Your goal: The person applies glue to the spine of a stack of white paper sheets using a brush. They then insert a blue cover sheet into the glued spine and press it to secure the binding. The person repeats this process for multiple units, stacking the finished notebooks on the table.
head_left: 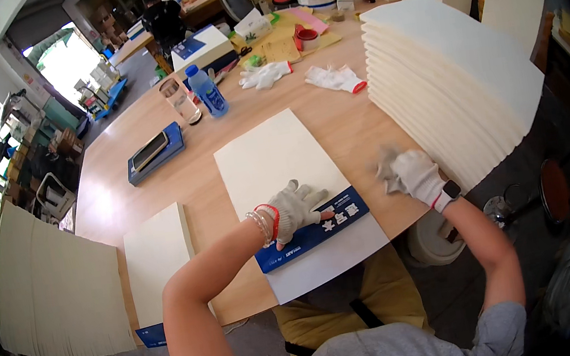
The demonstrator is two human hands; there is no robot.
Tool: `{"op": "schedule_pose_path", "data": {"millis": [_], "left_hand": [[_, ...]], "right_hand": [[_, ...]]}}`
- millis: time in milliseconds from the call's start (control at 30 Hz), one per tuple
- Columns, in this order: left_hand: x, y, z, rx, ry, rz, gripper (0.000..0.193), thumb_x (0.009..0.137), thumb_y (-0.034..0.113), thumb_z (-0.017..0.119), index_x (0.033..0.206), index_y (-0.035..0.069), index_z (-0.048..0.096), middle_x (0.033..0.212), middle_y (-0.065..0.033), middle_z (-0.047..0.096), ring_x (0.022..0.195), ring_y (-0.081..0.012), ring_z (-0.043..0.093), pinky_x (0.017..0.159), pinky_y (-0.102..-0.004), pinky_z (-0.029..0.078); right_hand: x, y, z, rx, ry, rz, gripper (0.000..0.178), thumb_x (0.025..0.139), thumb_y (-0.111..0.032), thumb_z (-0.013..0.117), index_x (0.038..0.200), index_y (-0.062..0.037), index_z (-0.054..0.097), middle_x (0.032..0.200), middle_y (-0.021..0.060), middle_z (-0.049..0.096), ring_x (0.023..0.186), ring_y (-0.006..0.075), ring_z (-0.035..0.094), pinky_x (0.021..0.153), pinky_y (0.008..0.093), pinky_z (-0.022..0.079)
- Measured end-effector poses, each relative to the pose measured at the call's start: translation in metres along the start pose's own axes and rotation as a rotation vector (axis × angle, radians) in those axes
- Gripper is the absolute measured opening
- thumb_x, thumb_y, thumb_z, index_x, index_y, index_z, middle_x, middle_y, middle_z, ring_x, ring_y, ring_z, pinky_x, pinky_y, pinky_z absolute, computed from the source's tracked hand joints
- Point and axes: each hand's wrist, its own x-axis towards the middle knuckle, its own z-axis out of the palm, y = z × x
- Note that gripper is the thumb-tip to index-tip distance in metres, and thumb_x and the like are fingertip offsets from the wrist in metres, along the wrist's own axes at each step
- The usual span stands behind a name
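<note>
A cream sketch pad (281, 153) with a blue band (315, 238) along its near edge lies in front of me. My left hand (296, 213), in a white glove with some bare fingertips, rests on the band with its fingers spread. From under the pad a white sheet (340, 261) sticks out past the table edge. My right hand (410, 173), also gloved, is over the table to the right of the pad, near a tall stack of thick white paper blocks (444, 68). Its fingers are smeared by motion, so their grip is hidden.
Another pad (163, 268) lies at left beside a large paper stack (56, 283). Farther off are a phone (150, 152) on a blue box, a glass (181, 101), a blue bottle (207, 90) and loose gloves (334, 79). A white bucket (433, 239) stands below the table.
</note>
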Motion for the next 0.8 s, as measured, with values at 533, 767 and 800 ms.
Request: {"op": "schedule_pose_path", "data": {"millis": [533,767,800], "left_hand": [[0.012,0.124,0.12,-3.501,0.762,0.272,0.032,0.092,0.04,0.058,0.08,0.011,0.051,0.062,0.0006,0.048,0.05,-0.0116,0.043,0.045,-0.0246,0.038],[-0.015,0.124,0.112,-3.07,1.493,-0.636,0.025,0.089,0.028,0.065,0.076,0.012,0.051,0.059,-0.0004,0.048,0.048,-0.0135,0.046,0.043,-0.0259,0.04],[-0.023,0.124,0.112,-2.967,1.548,-0.718,0.022,0.089,0.027,0.066,0.079,0.011,0.054,0.06,-0.0016,0.051,0.05,-0.0149,0.049,0.045,-0.0274,0.044]], "right_hand": [[0.119,-0.089,0.0,1.891,-0.308,0.302,0.047,0.092,-0.051,0.056,0.096,-0.0053,0.067,0.075,0.001,0.065,0.065,0.0142,0.057,0.06,0.029,0.046],[0.169,-0.126,-0.002,1.992,-0.35,0.058,0.035,0.09,-0.022,0.061,0.11,0.0061,0.054,0.099,0.0119,0.065,0.083,0.0168,0.064,0.074,0.0284,0.052],[0.164,-0.134,-0.008,2.017,-0.286,0.004,0.034,0.091,-0.019,0.06,0.113,0.0055,0.052,0.103,0.012,0.063,0.086,0.0165,0.063,0.075,0.0289,0.053]]}}
